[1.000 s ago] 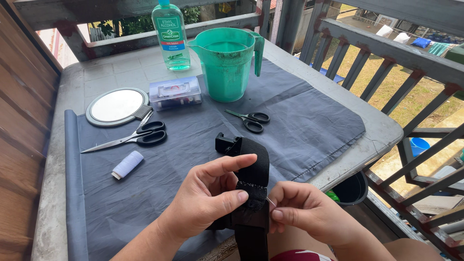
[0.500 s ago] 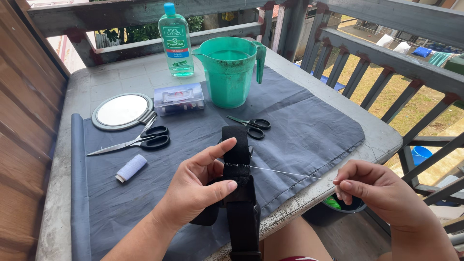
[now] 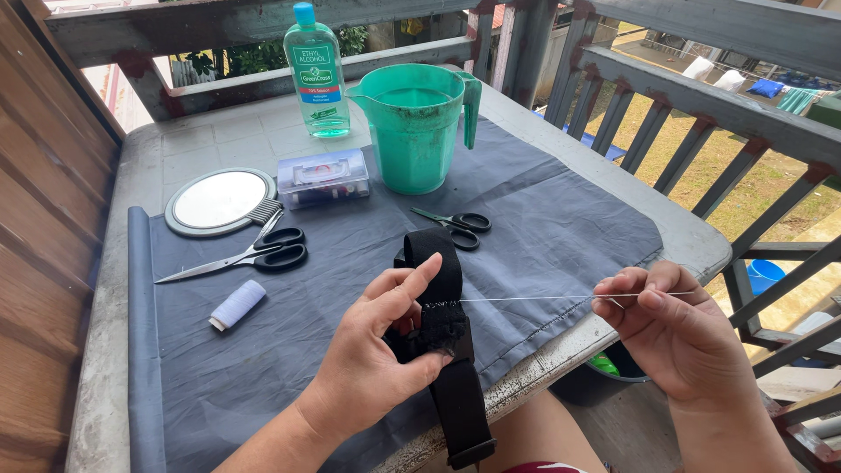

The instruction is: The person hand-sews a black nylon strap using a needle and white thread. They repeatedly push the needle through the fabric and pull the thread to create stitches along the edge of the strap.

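While my left hand (image 3: 377, 355) is clamped on the black strap (image 3: 442, 328), thumb and fingers pinching the frayed fold, my right hand (image 3: 670, 328) at three o'clock is closed on a needle and draws the white thread (image 3: 526, 299) taut across the gap. The strap sits above the near table edge, over the grey cloth (image 3: 543, 219). I judge the risk to be a snapped thread or a puckered seam if I pull harder, and the needle could slip from my fingertips. The strap looks like flat woven webbing, looped at the top, with a ragged stitched patch and a buckle end hanging at six o'clock. Large scissors (image 3: 254, 256) lie at ten o'clock.
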